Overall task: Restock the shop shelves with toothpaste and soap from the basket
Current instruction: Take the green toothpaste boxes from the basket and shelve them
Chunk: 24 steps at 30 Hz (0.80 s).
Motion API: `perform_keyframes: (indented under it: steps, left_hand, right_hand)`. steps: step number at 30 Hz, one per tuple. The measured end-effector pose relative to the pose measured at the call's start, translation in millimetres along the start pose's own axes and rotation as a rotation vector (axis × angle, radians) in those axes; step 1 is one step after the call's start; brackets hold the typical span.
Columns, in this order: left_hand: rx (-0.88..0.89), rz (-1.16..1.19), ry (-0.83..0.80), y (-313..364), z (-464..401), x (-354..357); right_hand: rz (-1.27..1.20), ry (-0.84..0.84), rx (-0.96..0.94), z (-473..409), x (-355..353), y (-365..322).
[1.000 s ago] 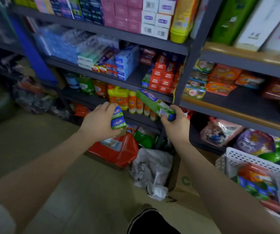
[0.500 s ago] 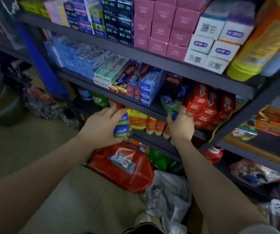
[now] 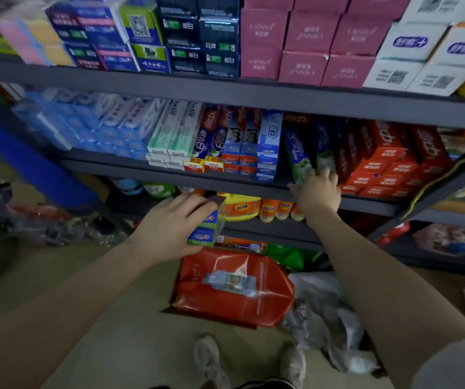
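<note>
Since half a second ago my right hand point(image 3: 317, 189) has pushed the green toothpaste box point(image 3: 298, 155) further onto the middle shelf point(image 3: 225, 178), and my view has closed in on the rack. That box now stands tilted on edge in the gap between the blue cartons point(image 3: 267, 147) at its 9 o'clock and the red cartons point(image 3: 388, 161) at its 3 o'clock. My right grip looks loose, with fingers spread and fingertips against the near end of the box and the one beside it; I cannot tell whether the thumb hooks anything. My left hand point(image 3: 169, 228) sits at 8 o'clock from the right one, lower than the middle shelf's edge, its grip curled over a stack of green-and-blue toothpaste boxes point(image 3: 206, 231) whose ends poke out toward 3 o'clock. Directly at 6 o'clock of that stack a red refill pouch point(image 3: 234, 287) lies on the floor point(image 3: 113, 332), with a crumpled white plastic bag point(image 3: 326, 310) at its 3 o'clock. Orange and yellow bottles point(image 3: 256, 209) line the lower shelf behind my left hand.
</note>
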State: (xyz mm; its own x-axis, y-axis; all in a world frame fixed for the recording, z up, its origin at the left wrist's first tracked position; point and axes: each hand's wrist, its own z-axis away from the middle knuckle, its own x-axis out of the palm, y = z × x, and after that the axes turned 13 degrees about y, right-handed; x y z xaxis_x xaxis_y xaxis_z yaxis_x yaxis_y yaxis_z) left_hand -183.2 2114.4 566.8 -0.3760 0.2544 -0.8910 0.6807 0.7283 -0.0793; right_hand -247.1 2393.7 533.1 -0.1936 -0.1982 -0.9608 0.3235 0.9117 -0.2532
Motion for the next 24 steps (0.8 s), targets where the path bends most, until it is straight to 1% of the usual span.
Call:
perform_keyframes:
  steps: [1, 2, 3, 4, 6, 7, 8, 9, 12, 14, 15, 16, 17, 18, 19, 20, 21, 22, 23, 24]
  left_hand:
    - [0.044, 0.022, 0.013, -9, 3, 3]
    - [0.090, 0.045, 0.022, -17, 5, 5]
    - [0.134, 0.072, 0.029, -21, 7, 6]
    - [0.182, 0.099, 0.041, -23, 7, 7]
    - [0.284, 0.155, 0.066, -25, 7, 6]
    - [0.337, 0.175, 0.080, -25, 7, 4]
    - [0.391, 0.187, 0.102, -23, 7, 3]
    - [0.443, 0.198, 0.133, -20, 7, 2]
    - [0.542, 0.236, 0.234, -7, 6, 0]
    - [0.568, 0.232, 0.221, -2, 5, 2]
    - [0.556, 0.233, 0.159, -1, 4, 2]
    - [0.494, 0.273, 0.065, 1, 5, 3]
    - [0.347, 0.392, -0.054, 3, 5, 3]
    - [0.107, 0.586, -0.179, 7, 4, -1]
    - [-0.191, 0.826, -0.283, 13, 1, -3]
    - [-0.486, 1.050, -0.339, 20, -4, -1]
    - [-0.735, 1.207, -0.396, 26, -11, 3]
    - [-0.925, 1.330, -0.474, 33, -18, 8]
    - [-1.047, 1.453, -0.541, 41, -27, 13]
    - [-1.118, 1.557, -0.586, 51, -35, 16]
  right_hand:
    - [-0.076, 0.046, 0.009, 7, 0, -6]
    - [-0.214, 0.059, 0.034, 17, 3, -13]
    - [-0.380, -0.015, 0.101, 29, 7, -20]
    - [-0.549, -0.164, 0.209, 41, 12, -29]
    - [-0.860, -0.569, 0.560, 65, 18, -47]
    - [-0.976, -0.729, 0.718, 75, 19, -54]
    - [-1.062, -0.832, 0.802, 81, 18, -60]
    - [-1.121, -0.888, 0.839, 85, 16, -65]
    - [-1.241, -0.923, 0.896, 93, 14, -71]
    - [-1.260, -0.901, 0.923, 95, 8, -71]
    - [-1.277, -0.867, 0.940, 95, 4, -68]
    - [-1.293, -0.822, 0.951, 94, 2, -64]
    - [-1.297, -0.768, 0.948, 93, -5, -59]
    - [-1.290, -0.710, 0.945, 92, -12, -52]
    - [-1.283, -0.662, 0.944, 90, -19, -45]
    - [-1.280, -0.629, 0.932, 88, -24, -38]
    - [-1.278, -0.606, 0.911, 86, -29, -32]
    - [-1.283, -0.586, 0.889, 83, -32, -27]
    - [-1.286, -0.569, 0.875, 81, -36, -23]
    - [-1.291, -0.553, 0.861, 79, -40, -20]
